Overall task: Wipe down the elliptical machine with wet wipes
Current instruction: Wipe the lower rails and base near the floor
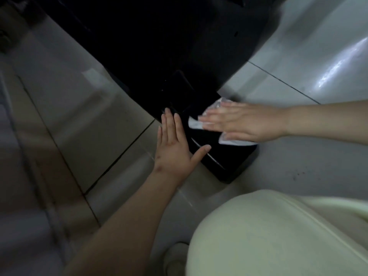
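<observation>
The right hand (pixel 245 122) lies flat with straight fingers, pressing a white wet wipe (pixel 196 124) onto the black base of the elliptical machine (pixel 159 56). The wipe shows past its fingertips. The left hand (pixel 175 154) is spread and holds nothing, its fingertips at the base's edge. Glossy floor tiles (pixel 79 96) surround both hands, and a pale knee (pixel 278 236) is nearer the camera.

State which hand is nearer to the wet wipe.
Right. The right hand lies flat on the wet wipe; the left hand rests beside it at the black base, apart.
</observation>
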